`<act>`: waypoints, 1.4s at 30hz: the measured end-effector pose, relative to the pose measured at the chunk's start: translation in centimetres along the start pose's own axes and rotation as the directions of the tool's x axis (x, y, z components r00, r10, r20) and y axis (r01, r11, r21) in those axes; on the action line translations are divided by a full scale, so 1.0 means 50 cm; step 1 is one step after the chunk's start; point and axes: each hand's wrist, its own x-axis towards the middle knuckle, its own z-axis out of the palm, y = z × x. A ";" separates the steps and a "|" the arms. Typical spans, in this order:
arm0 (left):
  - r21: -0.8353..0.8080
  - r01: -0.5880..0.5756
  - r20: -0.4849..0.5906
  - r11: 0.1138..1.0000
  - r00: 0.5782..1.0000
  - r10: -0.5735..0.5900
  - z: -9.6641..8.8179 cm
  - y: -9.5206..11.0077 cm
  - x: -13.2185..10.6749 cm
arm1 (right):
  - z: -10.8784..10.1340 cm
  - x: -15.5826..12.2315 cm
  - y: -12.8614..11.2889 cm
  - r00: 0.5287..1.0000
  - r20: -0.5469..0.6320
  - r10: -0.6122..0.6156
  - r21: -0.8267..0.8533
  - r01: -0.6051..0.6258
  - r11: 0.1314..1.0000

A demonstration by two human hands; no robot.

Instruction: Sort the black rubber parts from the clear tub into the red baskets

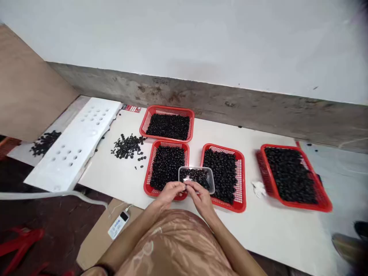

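Observation:
My left hand (171, 191) and my right hand (200, 194) meet fingertip to fingertip at the near edge of a clear plastic tub (212, 180). Both are closed in a pinch; whatever sits between the fingertips is too small to make out. Small dark parts lie in the tub, which rests across the inner rims of two red baskets. The left basket (147, 180) and the right basket (240, 184) hold many small black ring-like parts.
Behind stands another red basket (172, 109) of black parts; a fourth basket (324, 199) is far right. Loose black pieces (126, 146) lie on the white table (115, 176). A white foam board (74, 138) with holes, a crumpled white scrap (259, 189) and a power bank (118, 225) are around.

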 end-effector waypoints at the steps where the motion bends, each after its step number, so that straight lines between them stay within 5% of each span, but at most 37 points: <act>1: 0.001 -0.010 0.002 1.000 1.000 0.010 0.003 0.006 -0.002 | -0.002 -0.001 -0.001 0.999 0.002 -0.053 -0.103 0.052 0.993; 5: 0.005 -0.044 -0.001 0.999 0.999 0.044 0.006 0.016 -0.004 | -0.009 0.006 -0.005 0.974 0.069 -0.216 -0.413 0.225 0.882; 9: 0.020 -0.068 -0.012 0.997 0.998 0.068 -0.003 0.002 0.000 | -0.017 0.026 -0.014 0.946 0.156 -0.284 -0.522 0.323 0.789; 15: 0.045 -0.085 -0.004 0.995 0.996 0.085 -0.010 -0.008 0.000 | -0.031 0.042 -0.023 0.914 0.240 -0.327 -0.542 0.406 0.736; 27: 0.093 -0.044 0.108 0.995 0.994 0.034 -0.024 -0.009 -0.011 | -0.025 0.037 0.002 0.869 0.216 -0.446 -0.608 0.477 0.634; 34: 0.274 -0.129 0.146 0.953 0.985 0.091 -0.019 -0.010 -0.013 | -0.023 0.021 0.014 0.820 0.314 -0.478 -0.614 0.559 0.557; 42: 0.308 -0.126 0.146 0.943 0.986 0.084 -0.011 -0.016 -0.019 | -0.015 -0.008 0.019 0.810 0.362 -0.461 -0.590 0.582 0.560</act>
